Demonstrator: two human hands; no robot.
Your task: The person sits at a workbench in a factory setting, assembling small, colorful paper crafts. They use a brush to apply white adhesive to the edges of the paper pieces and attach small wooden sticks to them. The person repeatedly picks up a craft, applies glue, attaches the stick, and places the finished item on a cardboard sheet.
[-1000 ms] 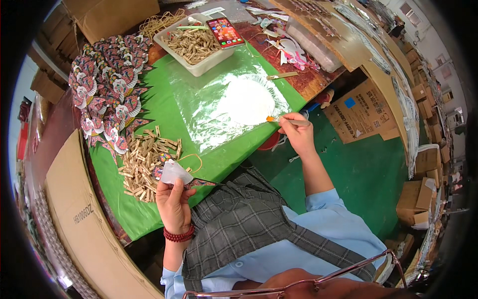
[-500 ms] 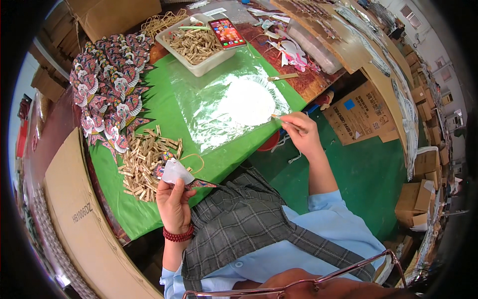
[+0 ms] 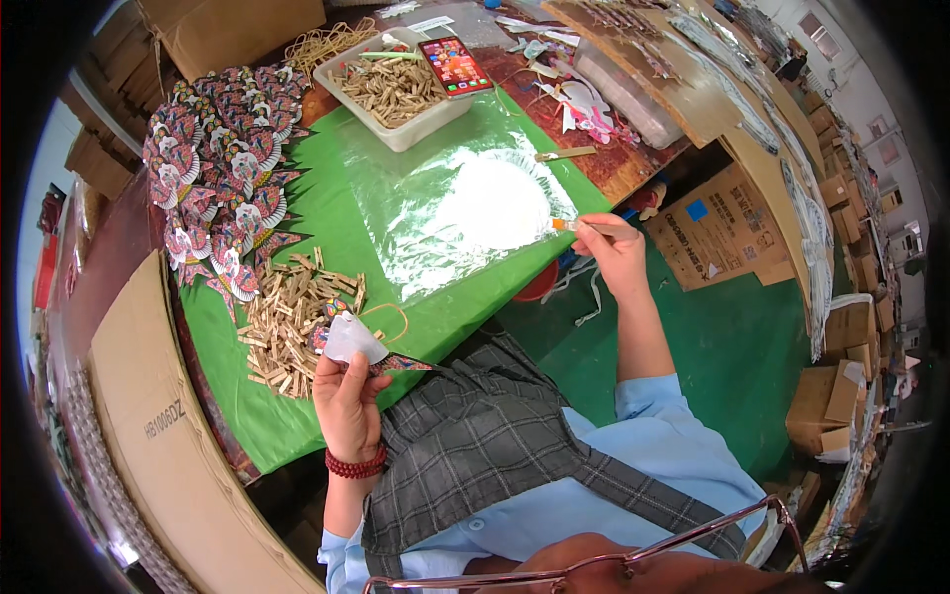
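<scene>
Gripping paper cutout [image 3: 353,340]: left hand [image 3: 346,401] | right hand [image 3: 616,255] pinching brush [image 3: 579,226] | white tray [image 3: 396,134] holding clothespins [image 3: 391,89]

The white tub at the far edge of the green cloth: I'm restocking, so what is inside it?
The white tub holds a heap of wooden clothespins, with a phone lying across its right rim. Its bottom is covered by the pins.
</scene>
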